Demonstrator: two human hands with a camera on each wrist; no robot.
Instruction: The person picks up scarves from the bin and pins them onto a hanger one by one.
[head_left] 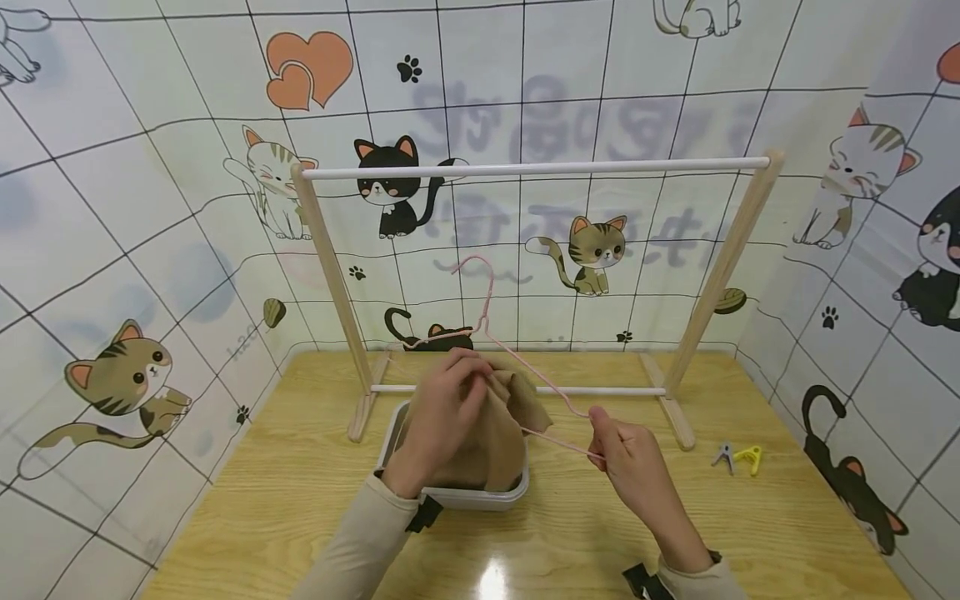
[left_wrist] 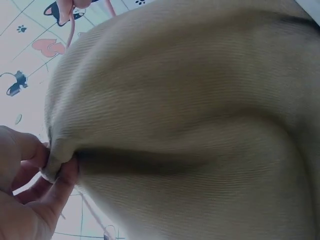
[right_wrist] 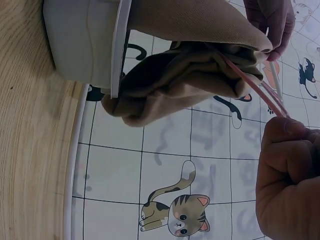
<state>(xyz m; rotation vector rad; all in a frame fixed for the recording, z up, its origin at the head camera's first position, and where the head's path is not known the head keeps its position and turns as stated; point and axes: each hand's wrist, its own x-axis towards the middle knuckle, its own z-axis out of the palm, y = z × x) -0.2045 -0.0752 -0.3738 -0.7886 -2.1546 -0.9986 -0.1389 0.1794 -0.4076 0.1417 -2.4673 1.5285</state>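
Observation:
A brown ribbed cloth [head_left: 480, 450] hangs partly inside a white plastic tub [head_left: 480, 500]. My left hand [head_left: 448, 408] pinches the cloth's upper edge between thumb and fingers, seen close in the left wrist view as a fold of cloth [left_wrist: 165, 120]. A pink wire hanger [head_left: 536, 377] stands tilted with its hook up, its lower bar passing into or behind the cloth; which one I cannot tell. My right hand [head_left: 633, 467] grips the hanger's right end. In the right wrist view the pink wire [right_wrist: 250, 85] runs from that fist into the cloth folds.
Behind the tub stands a drying rack with a white top rail [head_left: 540, 168] and wooden legs [head_left: 723, 275]. On the wooden table [head_left: 300, 500], a grey clothespin [head_left: 724, 457] and a yellow clothespin [head_left: 750, 458] lie at right. A cat-print curtain surrounds the table's back and sides.

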